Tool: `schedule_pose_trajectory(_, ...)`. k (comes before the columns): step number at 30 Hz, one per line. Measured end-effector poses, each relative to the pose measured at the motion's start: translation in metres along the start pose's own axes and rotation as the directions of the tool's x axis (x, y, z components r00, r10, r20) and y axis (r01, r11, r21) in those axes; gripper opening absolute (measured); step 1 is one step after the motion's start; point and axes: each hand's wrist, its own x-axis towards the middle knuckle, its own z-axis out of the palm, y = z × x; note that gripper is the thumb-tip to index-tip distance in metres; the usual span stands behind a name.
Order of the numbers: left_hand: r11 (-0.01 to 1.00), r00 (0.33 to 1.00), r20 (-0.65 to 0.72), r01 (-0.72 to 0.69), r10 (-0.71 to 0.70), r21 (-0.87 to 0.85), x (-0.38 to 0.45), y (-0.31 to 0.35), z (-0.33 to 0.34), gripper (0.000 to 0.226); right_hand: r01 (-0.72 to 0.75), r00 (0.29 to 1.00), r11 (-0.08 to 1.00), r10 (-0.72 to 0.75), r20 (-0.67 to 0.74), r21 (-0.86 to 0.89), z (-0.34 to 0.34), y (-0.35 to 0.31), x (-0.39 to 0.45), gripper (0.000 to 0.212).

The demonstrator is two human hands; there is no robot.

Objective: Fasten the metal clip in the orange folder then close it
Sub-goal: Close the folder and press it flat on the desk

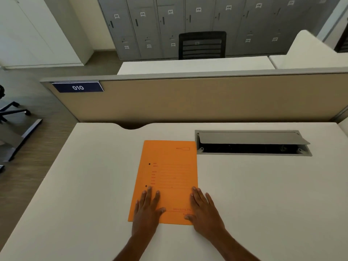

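Two hands flat on orange folder [169,178], white desk [84,185]

"010" in white on blue plate [77,87], left end of the partition [207,98] top edge. Orange folder [169,166] cover print and locker [143,25] number tags too blurred to read.

Single head-worn wide-angle view, looking forward and steeply down over a white desk [84,185]. Near edge close below; partition [207,98] and lockers [207,17] beyond.
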Motion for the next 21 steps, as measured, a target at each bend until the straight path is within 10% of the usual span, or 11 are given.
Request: schedule_pose_trajectory(21, 0.996, 0.999, 0.05, 0.011, -0.015, 0.09, 0.11, 0.01, -0.052, 0.116, -0.023, 0.992, 0.997, 0.013, -0.126, -0.08, -0.047, 0.026, 0.097, 0.084)
